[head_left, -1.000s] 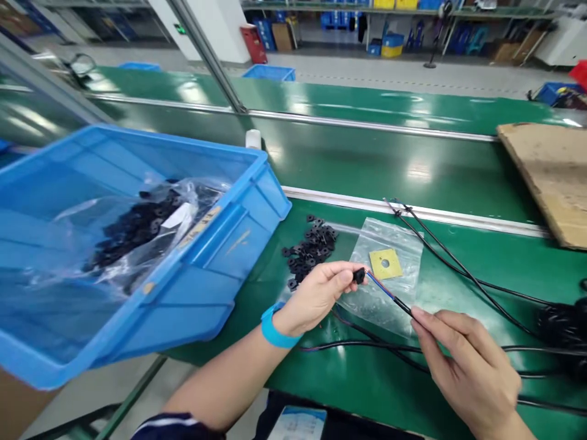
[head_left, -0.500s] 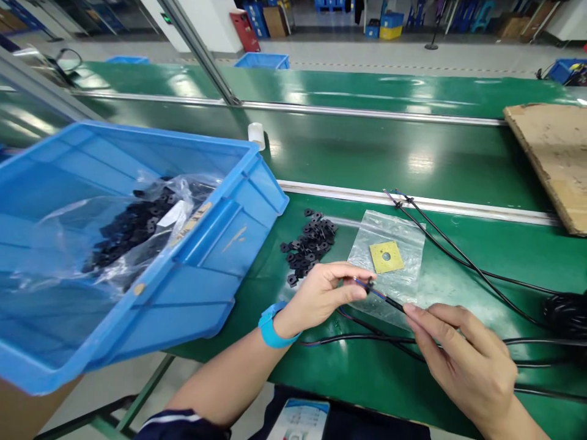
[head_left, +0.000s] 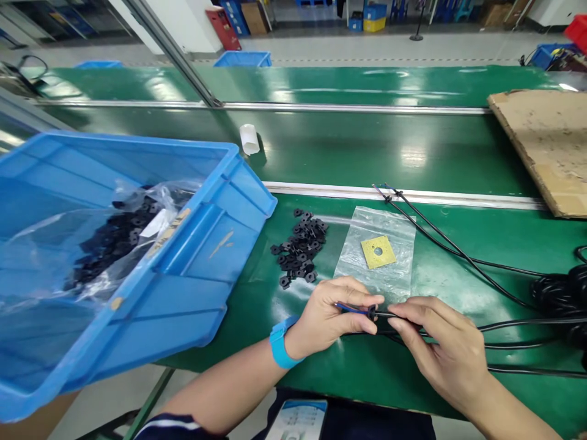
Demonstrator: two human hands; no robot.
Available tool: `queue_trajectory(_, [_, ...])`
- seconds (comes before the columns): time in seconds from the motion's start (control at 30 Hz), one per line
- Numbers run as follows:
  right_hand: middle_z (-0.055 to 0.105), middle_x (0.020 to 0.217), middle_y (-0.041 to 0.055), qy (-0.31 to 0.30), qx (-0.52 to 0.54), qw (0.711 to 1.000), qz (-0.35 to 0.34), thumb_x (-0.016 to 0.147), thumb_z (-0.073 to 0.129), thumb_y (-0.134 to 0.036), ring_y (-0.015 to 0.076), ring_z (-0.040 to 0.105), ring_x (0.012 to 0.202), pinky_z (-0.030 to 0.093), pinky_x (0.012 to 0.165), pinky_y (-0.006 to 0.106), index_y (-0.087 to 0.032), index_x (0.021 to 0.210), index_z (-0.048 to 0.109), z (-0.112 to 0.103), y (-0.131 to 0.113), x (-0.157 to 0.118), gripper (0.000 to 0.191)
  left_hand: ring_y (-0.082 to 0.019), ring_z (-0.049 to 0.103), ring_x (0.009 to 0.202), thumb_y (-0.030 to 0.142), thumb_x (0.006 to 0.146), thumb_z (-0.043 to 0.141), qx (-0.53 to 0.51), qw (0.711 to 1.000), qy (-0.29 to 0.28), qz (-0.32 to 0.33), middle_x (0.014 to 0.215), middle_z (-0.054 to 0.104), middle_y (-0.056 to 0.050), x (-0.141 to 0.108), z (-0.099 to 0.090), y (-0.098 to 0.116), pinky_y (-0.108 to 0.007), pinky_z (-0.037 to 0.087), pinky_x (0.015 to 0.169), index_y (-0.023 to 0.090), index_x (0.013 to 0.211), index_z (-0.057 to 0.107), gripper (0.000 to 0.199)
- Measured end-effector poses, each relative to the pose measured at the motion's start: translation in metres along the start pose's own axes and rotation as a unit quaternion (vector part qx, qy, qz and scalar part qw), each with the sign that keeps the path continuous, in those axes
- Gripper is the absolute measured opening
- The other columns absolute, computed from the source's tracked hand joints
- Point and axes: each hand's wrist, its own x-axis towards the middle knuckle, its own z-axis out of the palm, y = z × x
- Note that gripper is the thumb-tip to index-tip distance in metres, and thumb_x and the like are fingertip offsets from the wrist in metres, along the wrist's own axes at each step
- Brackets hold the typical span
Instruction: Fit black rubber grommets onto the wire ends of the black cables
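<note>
A: What are we holding, nearest first?

B: Our left hand [head_left: 337, 313] is pinching the small black piece [head_left: 372, 312] between thumb and fingers; our right hand [head_left: 443, 342] is pinching the black cable [head_left: 383, 315] just beside it; the piece appears to be sitting around the cable, near where the coloured wires [head_left: 351, 308] are emerging.

A: How are we judging good technique here?

B: We are favouring piece and cable in one line; a pinch close to the piece, against buckling; even pressure, sparing the wire ends.

A: And edges, and room?

B: The green bench [head_left: 316, 366] is ending just below our wrists; the blue bin [head_left: 254, 192] is hemming us in on the left; beyond our hands the transparent bag [head_left: 348, 263] is lying under or around the yellow plate [head_left: 369, 253], we cannot tell which; the pile of black pieces [head_left: 302, 244] is lying left of it; green surface is showing right of the bag, our likeliest elbow room, with the coiled cable [head_left: 554, 293] limiting it; farther out, the white strip [head_left: 321, 191] is marking the back edge.
</note>
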Motion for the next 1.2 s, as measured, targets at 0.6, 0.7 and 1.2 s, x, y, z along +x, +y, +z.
queue_trajectory(0.6, [0.055,0.070,-0.0033,-0.172,0.227,0.936,0.209,0.101,0.058,-0.029,0.0082,0.051,0.062,0.040,0.056,0.020,-0.021,0.078,0.063,-0.002,0.002,0.000,0.025,-0.015,0.071,0.074,0.030,0.077,0.086,0.105,0.987,-0.076,0.093,0.088,0.077,-0.007,-0.001,0.001,-0.004,-0.023,0.058,0.068,0.029,0.117,0.078,0.041])
queue_trajectory(0.7, [0.058,0.070,-0.0032,-0.146,0.206,0.949,0.188,0.101,0.059,-0.027,0.0084,0.054,0.061,0.044,0.056,0.020,-0.021,0.080,0.066,0.000,0.002,0.001,0.023,-0.015,0.071,0.074,0.032,0.078,0.086,0.090,0.992,-0.060,0.068,0.087,0.077,-0.007,0.000,0.004,-0.006,-0.024,0.058,0.069,0.029,0.113,0.080,0.035])
queue_trajectory(1.2, [0.072,0.088,0.0040,0.039,-0.072,0.994,-0.079,0.097,0.061,-0.014,0.0124,0.065,0.075,0.058,0.070,0.024,-0.013,0.111,0.071,0.012,0.006,-0.004,0.018,-0.018,0.076,0.078,0.026,0.070,0.091,0.028,0.991,0.084,-0.095,0.097,0.079,-0.003,-0.017,-0.007,-0.008,-0.023,0.064,0.072,0.032,0.096,0.084,0.028])
